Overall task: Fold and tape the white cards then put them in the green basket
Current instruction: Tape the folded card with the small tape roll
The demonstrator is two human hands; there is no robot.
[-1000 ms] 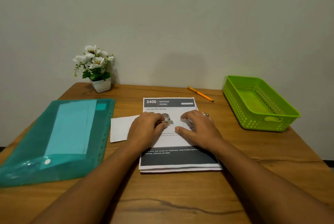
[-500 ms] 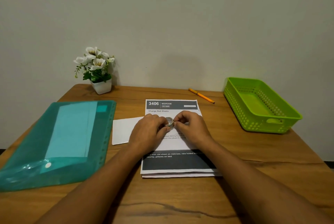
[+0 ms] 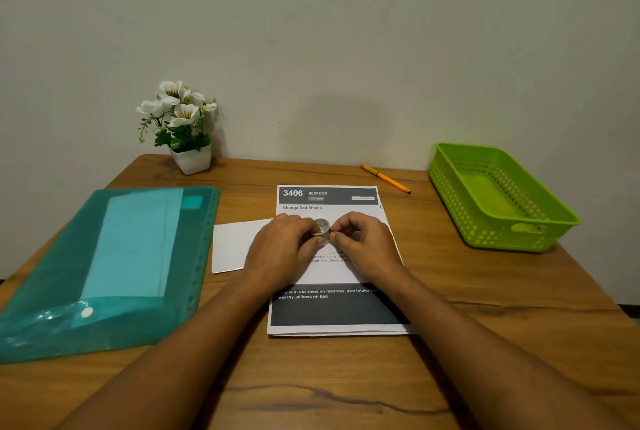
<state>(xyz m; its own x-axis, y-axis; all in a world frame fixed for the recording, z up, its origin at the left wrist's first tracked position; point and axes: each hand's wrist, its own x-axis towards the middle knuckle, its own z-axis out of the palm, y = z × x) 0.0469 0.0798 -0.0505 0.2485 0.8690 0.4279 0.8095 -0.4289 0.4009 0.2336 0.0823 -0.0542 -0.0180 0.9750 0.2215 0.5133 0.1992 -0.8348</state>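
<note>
Head view: I see both hands over the middle of the wooden worktop (image 3: 346, 395), above a printed sheet (image 3: 329, 197) headed "3406 BEDROOM". I read the left hand (image 3: 280, 249) as gripping a small roll of clear tape (image 3: 322, 229), with its fingers (image 3: 304, 227) curled round the roll's left side. The right hand (image 3: 367, 246) meets the roll from the right, thumb and forefinger pinching its edge and the remaining fingers curled. I cannot tell whether a tape end is lifted.

One white card (image 3: 230, 246) lies flat on the worktop just left of the printed sheet, its right part hidden under the left hand. The green basket (image 3: 498, 197) stands at the right edge, well apart from the hands.

A teal plastic folder (image 3: 114, 266) holding pale sheets lies at the left. An orange pen (image 3: 385, 178) lies near the wall, between sheet and basket. Potted white flowers (image 3: 183, 128) stand at the back left.
</note>
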